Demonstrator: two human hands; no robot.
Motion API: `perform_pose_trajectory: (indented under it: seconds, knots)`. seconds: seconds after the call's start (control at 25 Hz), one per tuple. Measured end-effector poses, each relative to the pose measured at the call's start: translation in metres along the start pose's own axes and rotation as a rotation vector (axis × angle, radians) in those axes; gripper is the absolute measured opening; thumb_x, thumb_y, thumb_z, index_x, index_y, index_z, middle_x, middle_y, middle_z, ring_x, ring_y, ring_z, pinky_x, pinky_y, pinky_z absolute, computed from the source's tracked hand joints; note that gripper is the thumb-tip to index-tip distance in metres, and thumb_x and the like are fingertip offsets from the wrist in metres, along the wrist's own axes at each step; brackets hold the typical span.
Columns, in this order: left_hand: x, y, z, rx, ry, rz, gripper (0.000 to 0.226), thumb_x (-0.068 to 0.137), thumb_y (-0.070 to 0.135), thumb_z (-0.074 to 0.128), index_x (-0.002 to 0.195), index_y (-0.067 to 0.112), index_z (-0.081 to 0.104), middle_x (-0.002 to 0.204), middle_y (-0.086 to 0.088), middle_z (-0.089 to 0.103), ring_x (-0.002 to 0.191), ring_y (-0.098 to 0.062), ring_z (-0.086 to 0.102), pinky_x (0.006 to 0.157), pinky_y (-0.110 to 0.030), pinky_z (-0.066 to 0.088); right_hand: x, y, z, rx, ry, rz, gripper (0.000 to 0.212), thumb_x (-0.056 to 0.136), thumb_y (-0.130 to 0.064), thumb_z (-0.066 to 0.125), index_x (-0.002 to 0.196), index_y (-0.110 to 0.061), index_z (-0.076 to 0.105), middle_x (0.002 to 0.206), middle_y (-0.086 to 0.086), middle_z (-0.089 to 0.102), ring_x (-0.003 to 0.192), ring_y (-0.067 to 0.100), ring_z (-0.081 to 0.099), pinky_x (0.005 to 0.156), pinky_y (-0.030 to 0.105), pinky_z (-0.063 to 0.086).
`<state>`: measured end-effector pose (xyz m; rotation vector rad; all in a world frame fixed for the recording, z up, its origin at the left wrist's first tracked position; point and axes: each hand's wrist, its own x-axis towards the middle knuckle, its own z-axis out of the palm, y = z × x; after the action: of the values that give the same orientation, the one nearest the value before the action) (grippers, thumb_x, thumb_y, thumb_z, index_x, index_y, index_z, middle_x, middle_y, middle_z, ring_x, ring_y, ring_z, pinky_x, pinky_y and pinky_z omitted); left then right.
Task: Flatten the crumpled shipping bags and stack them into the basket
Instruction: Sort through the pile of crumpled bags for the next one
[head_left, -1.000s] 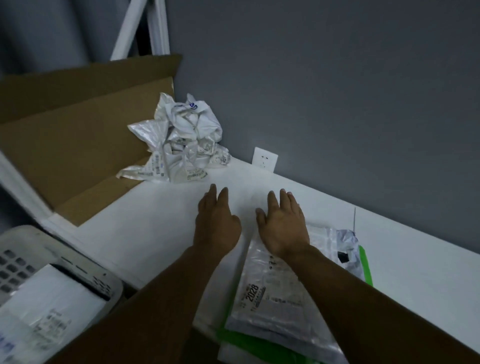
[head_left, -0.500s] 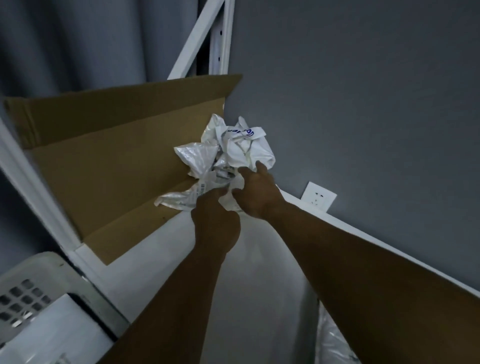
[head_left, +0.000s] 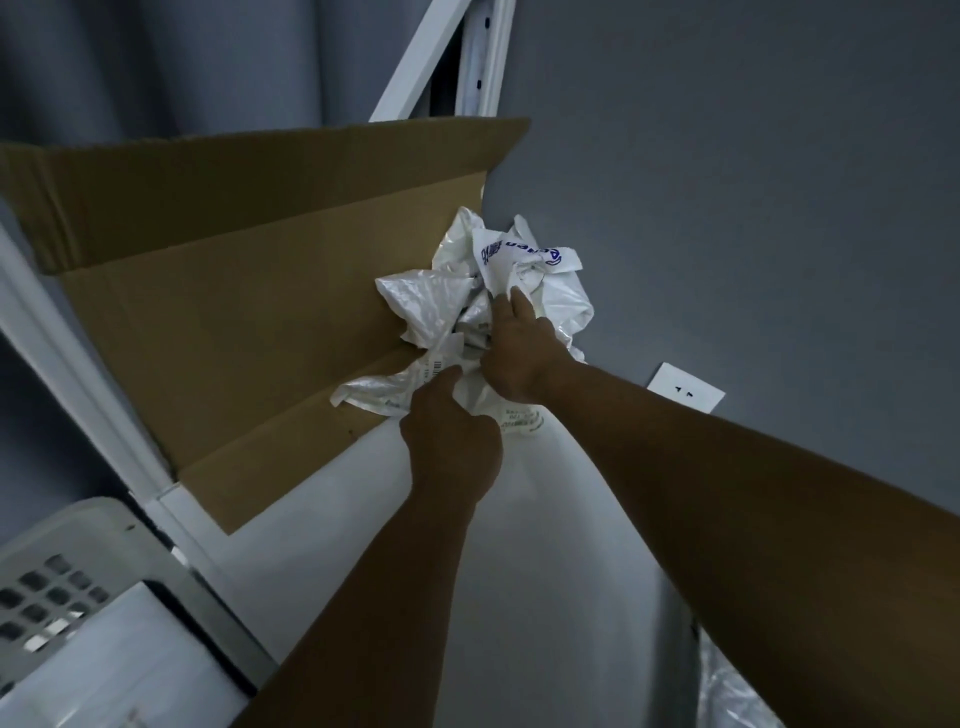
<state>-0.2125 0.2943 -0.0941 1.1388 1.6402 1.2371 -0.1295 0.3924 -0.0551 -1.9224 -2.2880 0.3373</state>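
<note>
A pile of crumpled white shipping bags (head_left: 436, 301) lies at the far end of the white table (head_left: 545, 597), against the grey wall and a cardboard sheet. My left hand (head_left: 449, 441) has its fingers curled into the lower bag of the pile, gripping it. My right hand (head_left: 519, 353) reaches into the middle of the pile, fingers among the bags; its grip is hidden. The white basket (head_left: 62, 582) sits at the bottom left with a flattened white bag (head_left: 130, 670) inside. The edge of a flattened bag (head_left: 732, 686) shows at the bottom right.
A large brown cardboard sheet (head_left: 234, 312) leans at the left of the table, right beside the pile. A white wall socket (head_left: 685, 394) sits on the grey wall behind my right forearm. A white shelf post (head_left: 441, 57) rises at the back.
Both hands left the flattened bag near me and reached forward to the crumpled pile; they now dig into it. The view swung up and left with them.
</note>
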Motion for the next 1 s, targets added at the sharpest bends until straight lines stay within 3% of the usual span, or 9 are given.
perform_pose_trajectory:
  seconds: [0.2,0.28,0.36,0.48,0.56,0.72,0.8,0.88,1.0]
  knots:
    - [-0.009,0.014,-0.004,-0.047,-0.012,-0.001,0.064,0.078,-0.001,0.061,0.138,0.018,0.051,0.140,-0.005,0.053,0.130,-0.025,0.049,0.107,-0.048,0.044,-0.027,0.008,-0.023,0.150,0.138,-0.114,0.080,0.091,-0.022,0.062,0.156,-0.007,0.018,0.166,0.010,0.009,0.142,0.040,0.035,0.114,0.049,0.036]
    - [-0.019,0.026,-0.006,-0.115,0.000,0.010,0.048,0.076,-0.001,0.061,0.119,0.020,0.059,0.118,0.001,0.063,0.117,-0.025,0.058,0.102,-0.046,0.047,-0.055,0.009,-0.038,0.223,0.194,-0.143,0.079,0.092,-0.022,0.061,0.158,-0.011,0.018,0.166,0.006,0.013,0.144,0.032,0.035,0.116,0.042,0.035]
    - [-0.034,0.041,-0.008,-0.187,0.018,0.010,0.036,0.082,-0.003,0.063,0.107,0.022,0.056,0.100,0.010,0.061,0.109,-0.023,0.060,0.098,-0.036,0.047,-0.091,0.010,-0.050,0.279,0.221,-0.147,0.077,0.094,-0.022,0.062,0.159,-0.015,0.021,0.166,0.004,0.019,0.146,0.027,0.035,0.117,0.041,0.035]
    - [-0.063,0.073,-0.009,-0.359,0.009,-0.105,0.025,0.096,0.010,0.057,0.121,0.010,0.060,0.118,-0.004,0.063,0.119,-0.028,0.056,0.102,-0.034,0.042,-0.157,0.014,-0.061,0.348,0.189,-0.156,0.072,0.096,-0.022,0.063,0.157,-0.017,0.026,0.163,0.001,0.028,0.142,0.022,0.041,0.115,0.034,0.036]
    - [-0.085,0.090,-0.009,-0.530,0.017,-0.178,0.032,0.100,0.028,0.053,0.128,0.016,0.057,0.131,-0.008,0.060,0.120,-0.027,0.055,0.108,-0.041,0.040,-0.202,0.019,-0.064,0.364,0.095,-0.181,0.074,0.096,-0.023,0.064,0.158,-0.021,0.024,0.163,-0.002,0.027,0.140,0.018,0.041,0.113,0.029,0.037]
    - [-0.135,0.103,-0.013,-0.636,-0.086,-0.340,0.058,0.090,0.055,0.060,0.136,0.021,0.053,0.131,-0.005,0.060,0.119,-0.027,0.057,0.105,-0.049,0.045,-0.283,0.027,-0.067,0.431,-0.025,-0.181,0.078,0.097,-0.028,0.064,0.159,-0.028,0.018,0.163,-0.011,0.026,0.135,0.008,0.043,0.109,0.022,0.038]
    - [-0.153,0.093,-0.015,-0.700,-0.125,-0.420,0.059,0.088,0.053,0.064,0.137,0.021,0.054,0.134,-0.008,0.059,0.121,-0.029,0.057,0.103,-0.049,0.047,-0.310,0.031,-0.065,0.468,-0.009,-0.196,0.075,0.097,-0.029,0.064,0.159,-0.029,0.022,0.160,-0.014,0.030,0.127,0.003,0.045,0.104,0.016,0.037]
    - [-0.173,0.089,-0.013,-0.746,-0.160,-0.444,0.051,0.092,0.045,0.063,0.133,0.016,0.058,0.129,-0.011,0.062,0.120,-0.030,0.059,0.098,-0.047,0.050,-0.333,0.042,-0.065,0.453,0.052,-0.217,0.070,0.097,-0.030,0.064,0.157,-0.029,0.029,0.157,-0.015,0.035,0.124,0.005,0.044,0.105,0.019,0.038]
    - [-0.191,0.080,0.002,-0.798,-0.200,-0.489,0.040,0.094,0.041,0.061,0.119,0.011,0.066,0.105,-0.014,0.062,0.093,-0.029,0.062,0.088,-0.044,0.051,-0.348,0.056,-0.062,0.383,0.150,-0.277,0.055,0.094,-0.025,0.066,0.146,-0.027,0.049,0.145,-0.015,0.050,0.119,0.011,0.042,0.100,0.009,0.030]
